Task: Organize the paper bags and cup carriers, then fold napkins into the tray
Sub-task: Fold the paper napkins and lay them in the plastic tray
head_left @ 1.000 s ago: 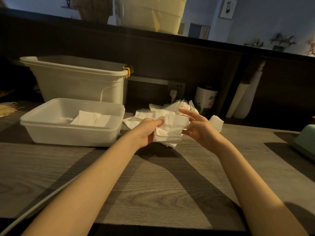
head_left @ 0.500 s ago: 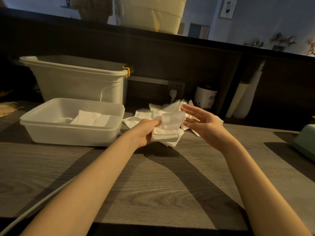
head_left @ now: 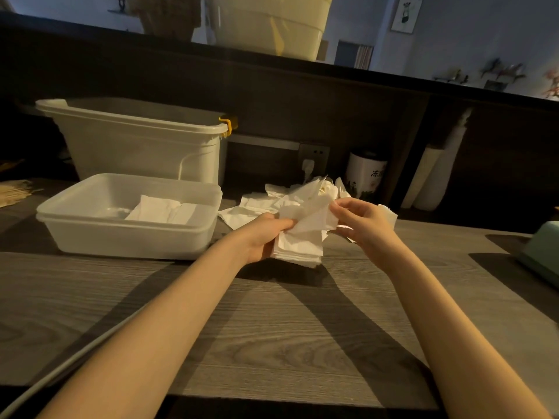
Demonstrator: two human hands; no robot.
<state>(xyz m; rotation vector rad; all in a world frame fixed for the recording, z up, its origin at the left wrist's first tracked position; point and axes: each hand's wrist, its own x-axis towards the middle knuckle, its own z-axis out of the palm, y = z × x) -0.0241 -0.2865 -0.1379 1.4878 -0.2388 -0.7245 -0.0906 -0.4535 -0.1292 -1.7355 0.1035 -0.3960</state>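
white napkin stack (head_left: 298, 247) gripped by left hand (head_left: 260, 237) | right hand (head_left: 361, 220) pinches top napkin (head_left: 314, 217)

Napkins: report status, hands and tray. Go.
Left hand grips napkin stack. Right hand pinches top napkin. Tray holds folded napkins. Nothing between stack and tray.

**Bystanders on the counter**

A tall translucent plastic bin with a yellow clip (head_left: 142, 143) is standing at upper left. A white printed ceramic canister (head_left: 364, 173) is sitting right of centre, and a pale green box (head_left: 541, 252) is lying at the right edge.
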